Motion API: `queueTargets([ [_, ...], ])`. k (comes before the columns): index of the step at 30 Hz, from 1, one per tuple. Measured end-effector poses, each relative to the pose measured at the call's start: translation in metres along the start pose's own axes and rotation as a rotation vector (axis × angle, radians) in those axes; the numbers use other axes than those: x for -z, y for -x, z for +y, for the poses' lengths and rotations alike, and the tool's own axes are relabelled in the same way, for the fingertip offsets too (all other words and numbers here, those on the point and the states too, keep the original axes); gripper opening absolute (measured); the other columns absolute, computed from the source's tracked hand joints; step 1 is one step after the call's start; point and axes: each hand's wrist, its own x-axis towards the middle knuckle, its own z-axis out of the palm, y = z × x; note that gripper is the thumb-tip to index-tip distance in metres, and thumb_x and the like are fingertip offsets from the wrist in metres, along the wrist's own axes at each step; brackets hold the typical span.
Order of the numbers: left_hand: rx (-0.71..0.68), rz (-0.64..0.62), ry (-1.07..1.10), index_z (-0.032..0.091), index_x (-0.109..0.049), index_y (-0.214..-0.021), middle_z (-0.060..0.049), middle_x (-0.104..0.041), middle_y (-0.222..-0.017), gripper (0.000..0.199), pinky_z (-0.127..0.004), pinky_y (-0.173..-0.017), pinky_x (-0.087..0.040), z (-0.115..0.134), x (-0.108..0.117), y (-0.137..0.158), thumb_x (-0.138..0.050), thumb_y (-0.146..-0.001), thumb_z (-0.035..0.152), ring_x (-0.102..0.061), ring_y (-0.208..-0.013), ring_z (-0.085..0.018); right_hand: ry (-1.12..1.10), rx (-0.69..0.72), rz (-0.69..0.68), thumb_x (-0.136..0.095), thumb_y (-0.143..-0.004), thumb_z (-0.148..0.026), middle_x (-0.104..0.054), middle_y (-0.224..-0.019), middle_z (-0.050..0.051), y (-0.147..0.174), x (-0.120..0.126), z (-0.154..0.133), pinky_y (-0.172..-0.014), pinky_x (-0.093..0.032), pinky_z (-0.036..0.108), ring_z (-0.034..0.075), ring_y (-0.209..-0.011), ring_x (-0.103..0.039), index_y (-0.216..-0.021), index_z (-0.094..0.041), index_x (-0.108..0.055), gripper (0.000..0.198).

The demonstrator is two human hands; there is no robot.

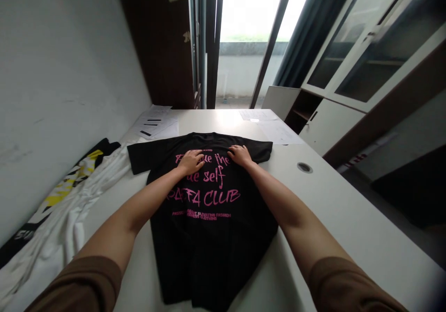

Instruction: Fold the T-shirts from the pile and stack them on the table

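Observation:
A black T-shirt (212,237) with pink lettering lies spread out on the white table (334,219), collar at the far side and hem toward me. My left hand (192,161) rests palm down on the upper part of the print, covering some letters. Level with it, my right hand (239,155) lies on the shirt just right of the lettering. Both hands have their fingers stretched out over the cloth and hold nothing. The sleeves extend flat to either side.
White garments (66,228) and a black, yellow and white garment (75,177) lie along the table's left side by the wall. Papers (156,124) lie at the far left, more papers (278,130) at the far right. A cable grommet (304,167) sits in the tabletop. Cabinets (348,70) stand right.

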Motion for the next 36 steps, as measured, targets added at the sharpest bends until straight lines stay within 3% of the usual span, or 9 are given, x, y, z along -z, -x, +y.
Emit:
queueTargets([
  [4,-0.251,-0.015,0.116,0.023,-0.060,-0.142,-0.008,-0.054,-0.150,0.045,-0.043,-0.123,-0.031,0.039,0.021,0.102,-0.050,-0.102,0.042,-0.047,-0.140,-0.025,-0.089,0.205,-0.047,-0.051,-0.104,-0.037,-0.072,-0.123,0.003,0.091,0.021,-0.029,-0.107,-0.044,0.030,0.018,-0.113,-0.064,-0.120,-0.022,-0.072,0.031],
  [7,-0.339,-0.087,0.203,0.025,-0.062,-0.138,-0.007,-0.060,-0.142,0.038,-0.040,-0.116,-0.040,0.060,0.039,0.184,-0.049,-0.103,0.037,-0.055,-0.131,-0.023,-0.296,0.377,-0.221,-0.049,-0.104,-0.041,-0.073,-0.117,0.003,0.181,0.032,-0.046,-0.097,-0.051,0.031,0.020,-0.104,-0.068,-0.123,-0.026,-0.072,0.033],
  [11,-0.299,-0.151,0.234,0.027,-0.062,-0.135,-0.007,-0.063,-0.132,0.036,-0.041,-0.109,-0.044,0.078,0.067,0.271,-0.053,-0.100,0.029,-0.058,-0.120,-0.024,-0.322,0.262,-0.334,-0.060,-0.097,-0.047,-0.070,-0.117,0.007,0.285,0.048,-0.057,-0.090,-0.054,0.036,0.024,-0.099,-0.068,-0.149,-0.029,-0.054,0.055],
  [14,-0.231,-0.185,0.192,0.025,-0.063,-0.130,-0.007,-0.064,-0.120,0.046,-0.041,-0.100,-0.047,0.084,0.082,0.308,-0.056,-0.086,0.013,-0.059,-0.108,-0.024,-0.236,0.144,-0.408,-0.068,-0.090,-0.049,-0.071,-0.107,0.006,0.333,0.059,-0.064,-0.086,-0.053,0.038,0.026,-0.095,-0.067,-0.154,-0.033,-0.046,0.069],
  [19,-0.148,-0.188,0.096,0.023,-0.069,-0.095,-0.006,-0.063,-0.095,0.041,-0.040,-0.090,-0.050,0.080,0.083,0.340,-0.048,-0.068,0.000,-0.057,-0.094,-0.025,-0.154,0.198,-0.432,-0.064,-0.093,-0.039,-0.070,-0.089,0.004,0.372,0.062,-0.067,-0.084,-0.047,0.038,0.024,-0.088,-0.065,-0.100,-0.027,-0.070,0.015],
  [21,-0.117,-0.125,0.104,0.023,-0.067,-0.087,-0.007,-0.065,-0.103,0.037,-0.043,-0.095,-0.050,0.074,0.083,0.353,-0.047,-0.066,0.000,-0.058,-0.102,-0.026,-0.147,0.195,-0.388,-0.057,-0.098,-0.040,-0.069,-0.084,0.004,0.384,0.061,-0.063,-0.084,-0.047,0.039,0.023,-0.083,-0.064,-0.086,-0.025,-0.066,0.021],
  [26,-0.068,-0.061,0.238,0.024,-0.062,-0.086,-0.003,-0.068,-0.128,0.037,-0.050,-0.119,-0.035,0.058,0.088,0.395,-0.044,-0.063,0.002,-0.050,-0.134,-0.026,-0.147,0.073,-0.300,-0.050,-0.100,-0.052,-0.064,-0.079,0.006,0.410,0.061,-0.048,-0.075,-0.047,0.039,0.024,-0.077,-0.060,-0.078,-0.025,-0.062,0.037],
  [32,0.057,-0.085,0.305,0.025,-0.062,-0.090,-0.005,-0.072,-0.111,0.037,-0.046,-0.119,-0.036,0.048,0.096,0.431,-0.043,-0.063,0.007,-0.063,-0.111,-0.023,-0.191,0.008,-0.430,-0.052,-0.098,-0.052,-0.064,-0.077,0.006,0.432,0.070,-0.050,-0.073,-0.047,0.041,0.025,-0.076,-0.062,-0.075,-0.027,-0.062,0.035],
  [36,0.062,-0.200,0.340,0.026,-0.064,-0.086,-0.001,-0.073,-0.102,0.039,-0.047,-0.123,-0.027,0.038,0.110,0.435,-0.042,-0.059,0.010,-0.064,-0.103,-0.021,-0.330,-0.012,-0.606,-0.055,-0.097,-0.052,-0.068,-0.082,0.005,0.432,0.091,-0.050,-0.071,-0.048,0.037,0.024,-0.075,-0.063,-0.086,-0.029,-0.069,0.028],
])
